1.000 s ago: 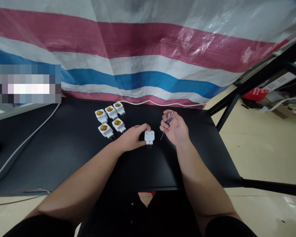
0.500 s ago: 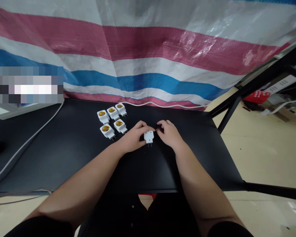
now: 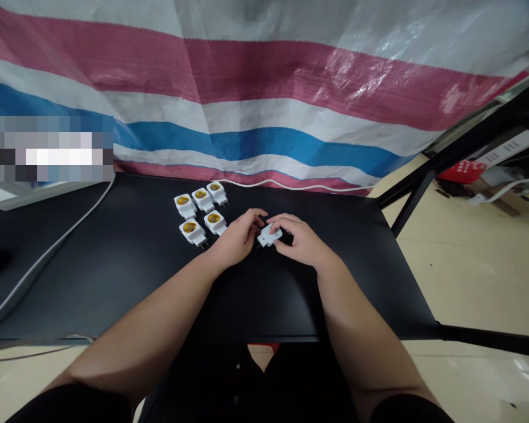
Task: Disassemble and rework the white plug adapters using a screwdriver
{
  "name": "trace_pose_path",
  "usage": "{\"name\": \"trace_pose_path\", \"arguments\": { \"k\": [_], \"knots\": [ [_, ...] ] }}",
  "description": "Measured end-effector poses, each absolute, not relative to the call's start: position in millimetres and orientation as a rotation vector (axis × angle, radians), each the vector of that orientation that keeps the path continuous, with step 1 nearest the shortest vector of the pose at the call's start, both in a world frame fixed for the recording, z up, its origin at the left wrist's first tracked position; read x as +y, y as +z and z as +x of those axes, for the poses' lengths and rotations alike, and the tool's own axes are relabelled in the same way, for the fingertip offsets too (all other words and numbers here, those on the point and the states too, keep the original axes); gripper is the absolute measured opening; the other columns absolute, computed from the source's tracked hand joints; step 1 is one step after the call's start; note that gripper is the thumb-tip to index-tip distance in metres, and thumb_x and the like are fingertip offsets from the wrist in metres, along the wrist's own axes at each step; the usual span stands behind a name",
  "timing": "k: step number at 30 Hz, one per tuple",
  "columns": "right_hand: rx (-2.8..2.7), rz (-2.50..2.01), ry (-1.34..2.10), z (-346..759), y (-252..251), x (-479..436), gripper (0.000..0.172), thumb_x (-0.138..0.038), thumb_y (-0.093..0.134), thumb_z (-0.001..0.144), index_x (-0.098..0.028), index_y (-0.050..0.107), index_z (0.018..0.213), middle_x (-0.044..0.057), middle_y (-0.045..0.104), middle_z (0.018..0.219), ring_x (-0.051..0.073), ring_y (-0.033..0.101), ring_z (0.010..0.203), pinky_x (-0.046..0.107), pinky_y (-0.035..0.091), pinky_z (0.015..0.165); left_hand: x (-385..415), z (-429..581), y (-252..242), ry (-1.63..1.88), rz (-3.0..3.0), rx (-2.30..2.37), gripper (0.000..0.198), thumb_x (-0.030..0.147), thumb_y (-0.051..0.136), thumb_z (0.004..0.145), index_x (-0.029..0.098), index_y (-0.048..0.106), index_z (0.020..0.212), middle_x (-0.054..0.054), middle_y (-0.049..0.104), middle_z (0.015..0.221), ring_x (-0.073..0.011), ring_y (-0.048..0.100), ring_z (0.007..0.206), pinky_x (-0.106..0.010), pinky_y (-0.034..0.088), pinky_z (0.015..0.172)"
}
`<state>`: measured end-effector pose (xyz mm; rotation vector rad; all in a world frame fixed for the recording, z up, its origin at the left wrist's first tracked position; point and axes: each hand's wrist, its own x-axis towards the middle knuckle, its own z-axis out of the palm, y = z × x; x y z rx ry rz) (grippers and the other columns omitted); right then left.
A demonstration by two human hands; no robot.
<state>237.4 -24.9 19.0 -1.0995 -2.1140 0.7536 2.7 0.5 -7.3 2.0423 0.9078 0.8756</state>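
Moved since the half-second-earlier frame: white plug unit (image 3: 266, 236), swung from prongs facing the near edge to prongs facing left and nearward; right hand (image 3: 302, 239), come across from just beside the unit onto it.

Item, right hand: thumb and forefinger pinching the unit at its right side, forefinger laid over the upper face; remaining fingers bent, what lies beneath them hidden.

Item, left hand (image 3: 239, 241): fingers curled just beside the unit's left side; contact or grip cannot be told.

Item, white plug unit: between the two hands, at mid-depth of the black tabletop (image 3: 264, 305), well back from the near edge; small holes visible in its upper face.

Item, five yellow-faced plug units (image 3: 184, 205): left of and beyond the left hand, three in the far row, two in the nearer, yellow discs upward, prongs pointing right and nearward. Nearer-right example lies just beside the left hand, its lower end partly covered.

Edges and room: tabletop surface runs on from the right hand to the slanting right edge, beside the black frame (image 3: 417, 177); another stretch lies between the forearms, down to the near edge. Far edge bounded by the striped sheet (image 3: 247, 70), with a white cable (image 3: 282, 184) along its foot.
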Motion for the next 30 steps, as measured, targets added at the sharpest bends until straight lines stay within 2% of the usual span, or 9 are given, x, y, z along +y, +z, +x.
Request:
{"name": "trace_pose_path", "arguments": {
  "k": [2, 4, 6, 8, 11, 14, 22, 28, 30],
  "knots": [
    [-2.101, -1.106, 0.809, 238, 21, -26, 0.023, -0.013, 0.072, 0.082, -0.025, 0.071, 0.102, 0.008, 0.072, 0.134, 0.027, 0.068, 0.122, 0.040, 0.052, 0.094, -1, 3, -1, 0.848, 2.010, 0.965, 0.038, 0.012, 0.047, 0.101, 0.022, 0.048, 0.137, -0.004, 0.073, 0.103, -0.0164, 0.071, 0.090, -0.035, 0.057, 0.088],
    [-2.092, -1.108, 0.841, 239, 24, -27, 0.021, -0.015, 0.074, 0.082, -0.024, 0.071, 0.101, 0.008, 0.073, 0.131, 0.026, 0.070, 0.116, 0.037, 0.052, 0.090, -3, 3, 5, 0.821, 1.954, 1.001, 0.025, 0.024, 0.048, 0.106, 0.022, 0.051, 0.131, -0.003, 0.074, 0.099, -0.0169, 0.071, 0.085, -0.034, 0.057, 0.084],
    [-2.098, -1.118, 0.844, 240, 26, -27, 0.020, -0.016, 0.077, 0.082, -0.023, 0.071, 0.100, 0.007, 0.073, 0.124, 0.023, 0.070, 0.107, 0.036, 0.051, 0.087, -5, 3, 9, 0.811, 1.910, 0.965, 0.024, 0.035, 0.053, 0.107, 0.021, 0.056, 0.126, -0.004, 0.074, 0.102, -0.0176, 0.071, 0.085, -0.034, 0.057, 0.080],
    [-2.107, -1.151, 0.841, 241, 27, -27, 0.021, -0.019, 0.080, 0.083, -0.023, 0.070, 0.101, 0.005, 0.072, 0.114, 0.020, 0.068, 0.097, 0.034, 0.050, 0.083, -6, 2, 10, 0.798, 1.926, 0.882, 0.029, 0.039, 0.064, 0.101, 0.020, 0.061, 0.123, -0.007, 0.074, 0.109, -0.0196, 0.072, 0.092, -0.034, 0.058, 0.081],
    [-2.090, -1.217, 0.850, 242, 26, -27, 0.027, -0.022, 0.085, 0.084, -0.023, 0.070, 0.107, 0.005, 0.070, 0.109, 0.019, 0.065, 0.089, 0.034, 0.052, 0.081, -6, 1, 9, 0.772, 2.003, 0.807, 0.040, 0.036, 0.079, 0.090, 0.021, 0.066, 0.124, -0.009, 0.074, 0.119, -0.0230, 0.072, 0.103, -0.036, 0.058, 0.086],
    [-2.048, -1.237, 0.888, 241, 26, -28, 0.032, -0.025, 0.087, 0.084, -0.024, 0.071, 0.112, 0.005, 0.071, 0.113, 0.020, 0.068, 0.091, 0.037, 0.054, 0.085, -3, -1, 8, 0.736, 2.038, 0.816, 0.049, 0.034, 0.086, 0.084, 0.021, 0.067, 0.128, -0.008, 0.075, 0.122, -0.0239, 0.072, 0.104, -0.036, 0.057, 0.088],
    [-2.174, -1.248, 0.755, 237, 33, -32, 0.027, -0.027, 0.083, 0.090, -0.025, 0.075, 0.116, 0.005, 0.069, 0.104, 0.021, 0.066, 0.090, 0.037, 0.050, 0.083, 0, 2, 8, 0.700, 2.117, 0.906, 0.043, 0.032, 0.087, 0.084, 0.021, 0.071, 0.122, -0.006, 0.078, 0.116, -0.0233, 0.073, 0.097, -0.035, 0.055, 0.084],
    [-2.171, -1.237, 0.760, 237, 32, -33, 0.024, -0.033, 0.078, 0.096, -0.026, 0.078, 0.119, 0.006, 0.072, 0.106, 0.020, 0.067, 0.087, 0.037, 0.050, 0.081, 0, 2, 8, 0.720, 2.143, 0.893, 0.043, 0.023, 0.087, 0.082, 0.021, 0.072, 0.122, -0.006, 0.079, 0.119, -0.0240, 0.074, 0.106, -0.036, 0.056, 0.094],
    [-2.164, -1.230, 0.757, 237, 31, -32, 0.024, -0.032, 0.080, 0.094, -0.025, 0.078, 0.116, 0.006, 0.072, 0.105, 0.020, 0.067, 0.086, 0.037, 0.050, 0.081, -1, 2, 10, 0.712, 2.134, 0.900, 0.041, 0.023, 0.087, 0.081, 0.021, 0.072, 0.120, -0.006, 0.079, 0.117, -0.0239, 0.074, 0.104, -0.036, 0.056, 0.092]
  ]
}}
